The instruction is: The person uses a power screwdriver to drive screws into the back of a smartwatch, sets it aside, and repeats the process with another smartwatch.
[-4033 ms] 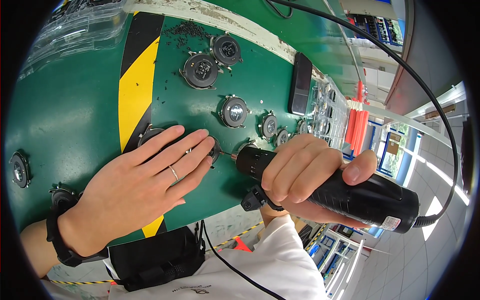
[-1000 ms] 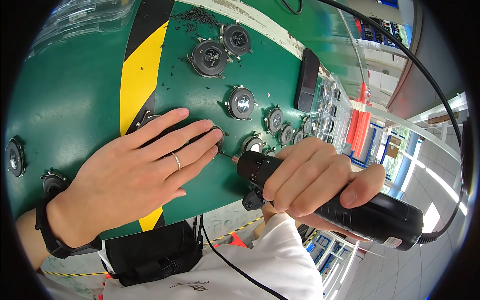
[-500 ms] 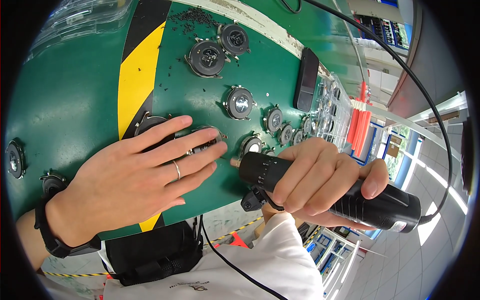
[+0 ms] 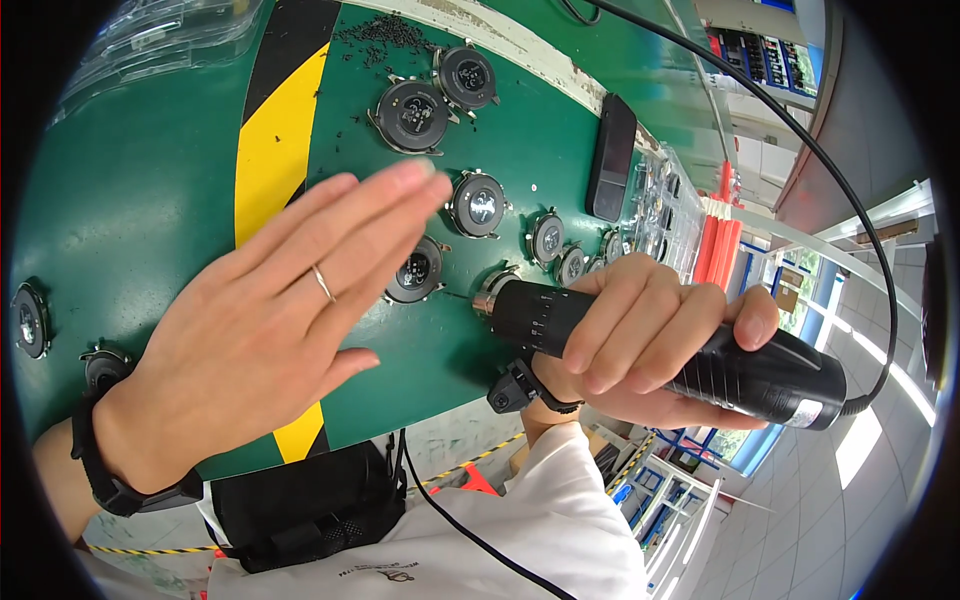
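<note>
My right hand [image 4: 645, 340] is wrapped round a black electric screwdriver [image 4: 532, 314], held sideways with its metal nose toward the left. Stretched out flat above the green table [image 4: 180, 170], my left hand [image 4: 270, 300] holds nothing and wears a ring. Under the edge of its fingers lies a round watch case [image 4: 416, 275], partly covered. Another watch case [image 4: 479, 205] sits just past the fingertips. The screwdriver's nose overlaps a further watch case [image 4: 500, 275] in the view, and whether they touch I cannot tell.
Two watch cases [image 4: 412, 116] lie near a pile of tiny black screws [image 4: 385, 38]. Several smaller ones [image 4: 547, 238] sit on the right, before a black phone [image 4: 612, 160] and clear plastic trays [image 4: 665, 215]. The screwdriver's cable [image 4: 800, 115] arcs overhead. Yellow-black tape [image 4: 280, 140] crosses the table.
My left hand has lifted off the watch case and moved up the table, uncovering it partly. The screwdriver has turned slightly, its nose a little higher and its rear end raised.
</note>
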Tool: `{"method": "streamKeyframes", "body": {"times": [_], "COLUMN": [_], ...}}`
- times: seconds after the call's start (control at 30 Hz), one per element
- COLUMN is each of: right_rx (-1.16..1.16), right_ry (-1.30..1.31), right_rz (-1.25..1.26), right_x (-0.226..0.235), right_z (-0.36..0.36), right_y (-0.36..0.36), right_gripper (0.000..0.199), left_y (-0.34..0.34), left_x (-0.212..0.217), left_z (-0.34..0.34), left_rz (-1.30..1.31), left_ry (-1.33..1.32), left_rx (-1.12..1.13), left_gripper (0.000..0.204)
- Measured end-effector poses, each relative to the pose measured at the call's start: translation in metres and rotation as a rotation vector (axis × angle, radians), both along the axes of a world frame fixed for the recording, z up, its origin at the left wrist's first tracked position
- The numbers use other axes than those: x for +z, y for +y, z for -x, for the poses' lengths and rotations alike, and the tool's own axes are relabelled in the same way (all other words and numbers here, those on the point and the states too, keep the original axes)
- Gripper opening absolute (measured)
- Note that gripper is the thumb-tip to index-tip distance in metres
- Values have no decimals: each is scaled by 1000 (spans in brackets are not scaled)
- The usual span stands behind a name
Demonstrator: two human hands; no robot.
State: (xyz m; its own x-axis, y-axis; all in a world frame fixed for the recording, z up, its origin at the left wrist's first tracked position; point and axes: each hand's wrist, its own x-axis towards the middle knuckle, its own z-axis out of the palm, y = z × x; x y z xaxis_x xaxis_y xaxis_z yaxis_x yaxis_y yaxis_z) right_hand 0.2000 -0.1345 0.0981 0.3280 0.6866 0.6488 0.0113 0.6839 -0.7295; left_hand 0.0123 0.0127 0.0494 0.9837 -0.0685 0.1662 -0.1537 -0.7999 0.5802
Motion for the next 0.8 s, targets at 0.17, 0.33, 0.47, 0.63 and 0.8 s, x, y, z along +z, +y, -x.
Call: {"method": "streamKeyframes", "body": {"times": [0.17, 0.33, 0.47, 0.63, 0.8], "right_rx": [7, 27, 81, 171, 359], "right_ry": [-12, -25, -48, -41, 1], "right_rz": [34, 38, 73, 47, -54], "right_x": [-2, -2, -2, -8, -18], "right_z": [0, 2, 4, 11, 10], "right_y": [1, 1, 1, 1, 3], "right_gripper": [57, 57, 53, 39, 28], "left_y": [2, 1, 1, 1, -4], "left_x": [0, -3, -3, -10, -20], "left_z": [2, 3, 7, 8, 11], "left_rz": [47, -19, -16, -35, -66], "left_ry": [26, 44, 67, -73, -93], "left_rx": [6, -44, -49, -145, -85], "left_gripper": [86, 82, 76, 72, 69]}}
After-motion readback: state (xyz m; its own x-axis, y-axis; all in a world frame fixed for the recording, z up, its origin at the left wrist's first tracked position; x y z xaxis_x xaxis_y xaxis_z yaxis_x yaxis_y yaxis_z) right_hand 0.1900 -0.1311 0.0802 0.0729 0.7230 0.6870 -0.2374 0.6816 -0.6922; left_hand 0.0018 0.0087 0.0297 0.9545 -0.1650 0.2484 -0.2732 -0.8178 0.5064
